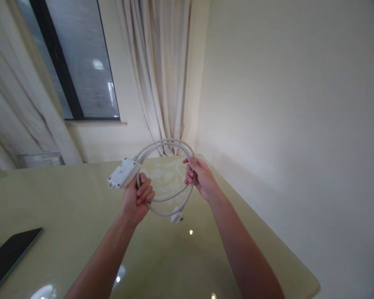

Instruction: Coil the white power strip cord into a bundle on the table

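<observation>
I hold a white power strip (124,172) with its thick white cable (165,145) coiled into a loop above a glossy yellowish table (65,199). My left hand (139,199) is closed round the cable just beneath the strip's socket block. My right hand (199,176) grips the right side of the loop with curled fingers. The cable's white plug (176,216) hangs at the bottom of the coil, between my two hands and just above the tabletop.
A dark flat tablet-like device (9,255) lies at the table's left edge. Cream curtains (162,74) and a dark window (77,62) stand behind the table. A plain wall (299,104) runs along the table's right side.
</observation>
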The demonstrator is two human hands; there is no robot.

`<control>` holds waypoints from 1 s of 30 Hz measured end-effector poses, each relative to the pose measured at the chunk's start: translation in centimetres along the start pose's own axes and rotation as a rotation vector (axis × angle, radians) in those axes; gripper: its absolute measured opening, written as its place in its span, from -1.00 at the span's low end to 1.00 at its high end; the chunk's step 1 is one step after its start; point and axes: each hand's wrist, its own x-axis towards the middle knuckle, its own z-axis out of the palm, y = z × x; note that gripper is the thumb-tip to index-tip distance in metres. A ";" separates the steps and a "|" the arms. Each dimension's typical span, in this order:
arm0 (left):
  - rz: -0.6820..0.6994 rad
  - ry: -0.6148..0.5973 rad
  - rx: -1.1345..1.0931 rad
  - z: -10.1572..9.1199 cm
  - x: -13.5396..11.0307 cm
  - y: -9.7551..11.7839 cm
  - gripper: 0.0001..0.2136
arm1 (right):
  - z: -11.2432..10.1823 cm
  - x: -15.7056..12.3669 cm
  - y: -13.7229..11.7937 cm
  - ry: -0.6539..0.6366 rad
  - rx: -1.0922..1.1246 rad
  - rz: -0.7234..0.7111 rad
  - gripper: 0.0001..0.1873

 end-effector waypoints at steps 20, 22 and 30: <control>0.279 0.183 -0.184 2.8 -1.5 2.3 -0.55 | 1.3 -1.3 1.0 -0.458 0.101 0.035 -0.24; 0.276 0.178 -0.206 2.7 -1.5 2.1 -0.55 | 1.2 -1.3 0.9 -0.499 0.107 0.042 -0.24; 0.318 0.079 -0.096 3.2 -1.9 0.7 -0.54 | 2.1 -0.8 1.6 -0.213 0.159 -0.127 -0.63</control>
